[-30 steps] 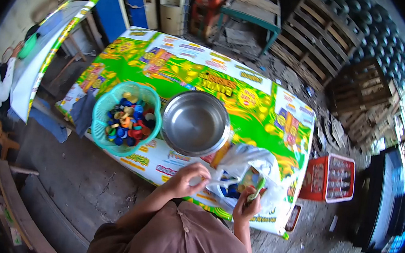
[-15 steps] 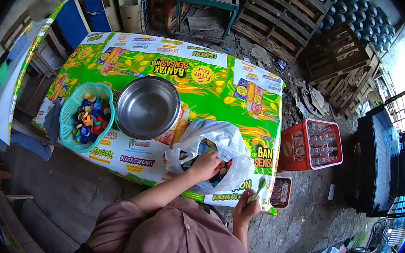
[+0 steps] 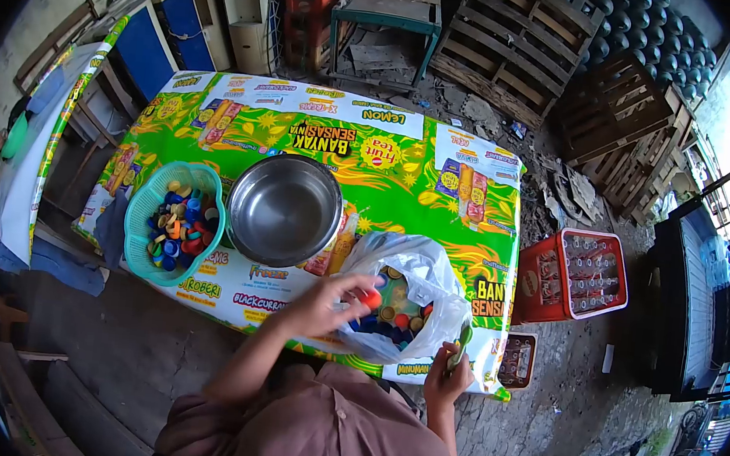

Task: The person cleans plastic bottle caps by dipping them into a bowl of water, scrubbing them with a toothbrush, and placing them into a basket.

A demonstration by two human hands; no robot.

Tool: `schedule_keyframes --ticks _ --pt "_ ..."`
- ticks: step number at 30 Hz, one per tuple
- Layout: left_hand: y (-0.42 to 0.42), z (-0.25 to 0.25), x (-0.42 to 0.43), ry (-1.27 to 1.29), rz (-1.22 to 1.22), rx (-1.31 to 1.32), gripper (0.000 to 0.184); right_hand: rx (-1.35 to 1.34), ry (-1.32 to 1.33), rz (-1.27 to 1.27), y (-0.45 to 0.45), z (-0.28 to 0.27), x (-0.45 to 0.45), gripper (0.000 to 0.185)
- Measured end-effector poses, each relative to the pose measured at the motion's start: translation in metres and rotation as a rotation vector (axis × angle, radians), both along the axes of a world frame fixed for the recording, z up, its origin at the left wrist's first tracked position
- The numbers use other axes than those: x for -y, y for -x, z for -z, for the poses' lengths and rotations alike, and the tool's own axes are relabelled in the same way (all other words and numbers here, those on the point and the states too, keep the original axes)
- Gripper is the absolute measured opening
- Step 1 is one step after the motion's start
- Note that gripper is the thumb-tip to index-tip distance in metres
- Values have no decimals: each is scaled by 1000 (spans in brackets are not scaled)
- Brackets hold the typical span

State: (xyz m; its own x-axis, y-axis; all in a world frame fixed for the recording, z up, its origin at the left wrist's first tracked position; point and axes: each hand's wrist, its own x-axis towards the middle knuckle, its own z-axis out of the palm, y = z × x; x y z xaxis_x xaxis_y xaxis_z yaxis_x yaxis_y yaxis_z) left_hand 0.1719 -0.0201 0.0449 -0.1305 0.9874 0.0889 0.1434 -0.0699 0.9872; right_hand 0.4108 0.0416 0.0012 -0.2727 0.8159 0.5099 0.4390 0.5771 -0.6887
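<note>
Green printed tablecloth (image 3: 394, 203) spans centre frame; wooden pallet (image 3: 516, 42) upper right; red crate (image 3: 540, 280) right. Left hand (image 3: 315, 307) grips red cap (image 3: 371, 299); right hand (image 3: 447, 375) grasps green utensil (image 3: 465, 336).

Cap (image 3: 371, 299) red; bag (image 3: 440, 292) translucent white; spoon (image 3: 465, 334) green; basket (image 3: 140, 228) turquoise; bowl (image 3: 284, 209) silver; tablecloth (image 3: 385, 197) green, yellow, white, letter-printed.

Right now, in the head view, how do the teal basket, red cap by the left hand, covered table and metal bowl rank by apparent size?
1. Covered table
2. Metal bowl and teal basket: too alike to rank
3. Red cap
</note>
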Motion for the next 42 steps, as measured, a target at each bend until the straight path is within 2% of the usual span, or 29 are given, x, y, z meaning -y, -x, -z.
schedule_keyframes --ticks 1,2,3,5,7,14,18,20,24,26,28,30,31,32,33,34,36,37,40,42 --pt "26 0 2 36 -82 -243 30 -15 -7 -8 5 0 1 13" --pt "46 -1 4 17 -196 -299 24 -22 -12 -4 9 -1 2 13" --pt "71 11 4 11 -274 -511 22 -20 -10 2 14 -2 5 14" --pt "109 34 5 -33 -376 -719 24 -20 -10 13 22 -2 11 14" --pt "130 45 3 42 -377 -767 24 21 19 4 29 -1 19 15" --pt "160 91 -21 141 -210 -736 27 -7 -7 39 56 -2 47 14" --pt "163 94 -27 158 -154 -755 25 -17 -6 68 72 -10 61 15" --pt "165 99 -29 152 -139 -748 24 -74 -16 96 81 -8 66 4" --pt "169 101 -31 108 -107 -750 23 -132 -71 109 91 -3 72 5" --pt "170 102 -32 96 -104 -728 24 -3 5 82 88 -2 78 18" --pt "170 96 -32 85 -106 -709 24 -49 -6 98 97 -4 79 12" --pt "170 87 -30 113 -134 -535 25 -98 -18 108 104 -6 77 7" --pt "170 83 -29 112 -136 -535 25 -40 40 52 106 -8 76 15" --pt "169 80 -26 88 -147 -416 26 18 97 -6 109 -10 76 24" --pt "169 79 -24 65 -158 -297 27 19 97 -11 114 -14 74 24" --pt "169 78 -21 65 -164 -295 27 78 245 -52 122 -21 71 27" --pt "168 76 -16 -54 -232 -266 36 160 469 -128 142 -42 64 32" --pt "166 73 -13 -55 -239 -265 36 162 466 -134 150 -38 59 32" --pt "156 59 -2 -49 -322 -238 67 92 441 -330 177 -28 46 31" --pt "149 57 4 -86 -403 -236 70 94 403 -366 195 -23 44 31"
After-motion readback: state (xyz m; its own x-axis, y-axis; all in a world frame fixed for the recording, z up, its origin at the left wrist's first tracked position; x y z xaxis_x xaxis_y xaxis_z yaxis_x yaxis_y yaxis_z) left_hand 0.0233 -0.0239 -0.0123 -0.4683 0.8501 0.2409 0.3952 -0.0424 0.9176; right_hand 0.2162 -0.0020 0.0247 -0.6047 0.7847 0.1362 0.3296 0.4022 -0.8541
